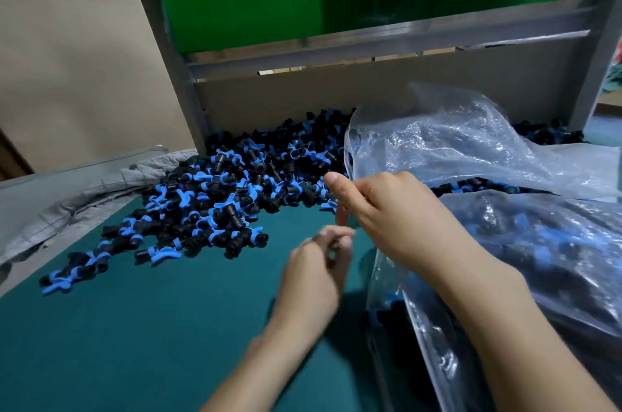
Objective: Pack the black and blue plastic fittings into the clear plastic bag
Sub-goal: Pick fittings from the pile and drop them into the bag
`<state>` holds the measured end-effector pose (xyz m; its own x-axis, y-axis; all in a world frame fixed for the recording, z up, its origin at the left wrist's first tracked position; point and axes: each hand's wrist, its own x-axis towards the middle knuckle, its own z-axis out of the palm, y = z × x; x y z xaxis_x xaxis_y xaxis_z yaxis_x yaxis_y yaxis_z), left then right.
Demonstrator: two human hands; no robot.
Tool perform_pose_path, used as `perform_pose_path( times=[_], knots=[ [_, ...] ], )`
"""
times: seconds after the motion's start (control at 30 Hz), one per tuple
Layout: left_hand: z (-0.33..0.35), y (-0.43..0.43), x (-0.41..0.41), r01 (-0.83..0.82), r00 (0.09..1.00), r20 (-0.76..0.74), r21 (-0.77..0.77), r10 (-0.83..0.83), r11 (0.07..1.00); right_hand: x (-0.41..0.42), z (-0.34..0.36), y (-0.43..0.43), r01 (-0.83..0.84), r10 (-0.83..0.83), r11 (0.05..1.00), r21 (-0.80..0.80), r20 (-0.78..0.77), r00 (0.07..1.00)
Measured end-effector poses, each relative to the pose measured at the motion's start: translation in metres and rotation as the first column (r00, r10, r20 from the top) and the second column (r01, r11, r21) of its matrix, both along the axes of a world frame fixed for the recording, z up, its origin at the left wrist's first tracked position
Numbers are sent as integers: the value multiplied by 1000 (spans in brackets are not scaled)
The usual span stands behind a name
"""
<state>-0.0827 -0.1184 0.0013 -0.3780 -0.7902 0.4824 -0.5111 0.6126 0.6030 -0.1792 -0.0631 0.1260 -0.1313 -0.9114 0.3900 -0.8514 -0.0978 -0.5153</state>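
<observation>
A large heap of black and blue plastic fittings (pixel 215 199) is spread over the teal table top (pixel 141 327), from the left front back to the cardboard wall. My right hand (pixel 387 209) pinches the edge of a clear plastic bag (pixel 447 145), which billows up over the back of the heap. My left hand (pixel 319 263) hovers just below it, blurred, fingers curled; whether it holds anything I cannot tell. A second clear bag (pixel 538 263) filled with fittings lies at the right under my right forearm.
A grey metal frame (pixel 175 75) with green panels (pixel 249 4) rises behind the heap, above a cardboard back wall (pixel 336 95). Crumpled grey cloth (pixel 84 189) lies along the table's left edge.
</observation>
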Motion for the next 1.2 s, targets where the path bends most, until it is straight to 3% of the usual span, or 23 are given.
perform_pose_path(
  times=[0.07, 0.13, 0.3, 0.37, 0.43, 0.5, 0.6, 0.67, 0.7, 0.77, 0.83, 0.97, 1.07, 1.2],
  knots=[
    [8, -29, 45, -206, 942, 251, -92, 222, 974, -5, -4, -2, 24, -23, 999, 29, -19, 1000],
    [-2, -56, 74, -356, 784, 460, -218, 418, 909, -8, -7, -2, 46, -43, 997, 58, -41, 998],
    [2, -82, 90, -432, 666, 587, -199, 460, 879, -13, -12, -3, 60, -54, 992, 114, -53, 997],
    [4, -79, 93, -416, 630, 609, -260, 482, 872, -14, -13, -5, 68, -60, 989, 129, -65, 996],
    [3, -72, 89, -382, 644, 583, -316, 495, 869, -15, -14, -6, 74, -64, 987, 141, -75, 995],
    [9, -67, 91, -380, 692, 506, -352, 515, 856, -16, -16, -7, 75, -63, 986, 150, -85, 994],
    [20, -57, 93, -390, 830, 275, -335, 485, 858, -17, -18, -8, 78, -61, 982, 171, -101, 993],
    [28, -51, 92, -393, 911, 49, -195, 409, 899, -17, -19, -8, 74, -53, 979, 188, -114, 992],
    [31, -49, 90, -367, 927, -108, -56, 360, 928, -17, -19, -8, 69, -46, 978, 195, -118, 992],
    [37, -42, 81, -209, 848, -434, 251, 303, 945, -17, -20, -7, 47, -22, 975, 216, -115, 993],
    [37, -33, 68, -12, 716, -623, 439, 314, 898, -17, -20, -6, 8, 22, 966, 259, -113, 993],
    [32, -20, 49, 234, 571, -738, 566, 359, 791, -17, -21, -6, -53, 114, 936, 348, -157, 981],
    [26, -15, 48, 308, 586, -737, 587, 337, 748, -19, -20, -6, -49, 120, 934, 354, -182, 976],
    [27, -7, 53, 301, 631, -731, 540, 261, 786, -22, -19, -5, -72, 112, 915, 397, -80, 990]
  ],
)
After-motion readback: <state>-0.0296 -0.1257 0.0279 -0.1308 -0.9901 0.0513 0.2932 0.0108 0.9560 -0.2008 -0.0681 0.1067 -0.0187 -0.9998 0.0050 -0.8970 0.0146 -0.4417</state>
